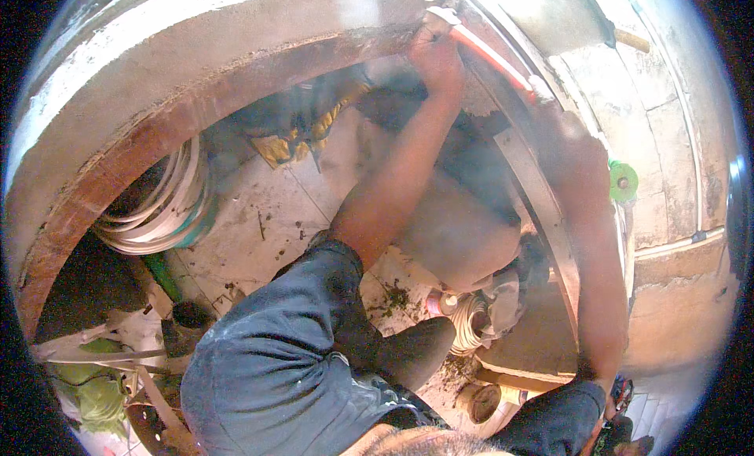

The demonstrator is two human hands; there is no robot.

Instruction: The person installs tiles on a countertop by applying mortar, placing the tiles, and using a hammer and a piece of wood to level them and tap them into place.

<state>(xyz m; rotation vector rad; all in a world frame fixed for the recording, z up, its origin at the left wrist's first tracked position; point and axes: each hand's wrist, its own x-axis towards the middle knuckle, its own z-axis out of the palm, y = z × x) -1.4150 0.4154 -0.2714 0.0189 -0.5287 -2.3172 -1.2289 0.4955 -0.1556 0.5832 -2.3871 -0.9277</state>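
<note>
A long, narrow orange-red tool (493, 57) with pale ends slants across the top of a curved wall; its exact kind is hard to make out. At its far left end my left hand (437, 54) is closed, fingers curled under the white end piece. My right hand (567, 134) is at the tool's near right end, hazy and partly blurred, and appears closed round it. Just under the tool runs the curved rim (479, 95) of the wall. Both my arms reach forward, the left one over the hollow inside the wall.
A thick curved ledge (181, 87) sweeps round the left and far side. Coiled pale hose (161, 220) lies at left, with a smaller coil (469, 322) lower down. A green disc (624, 182) is at right. A yellow-and-black object (294, 146) rests on the dirty floor (259, 236).
</note>
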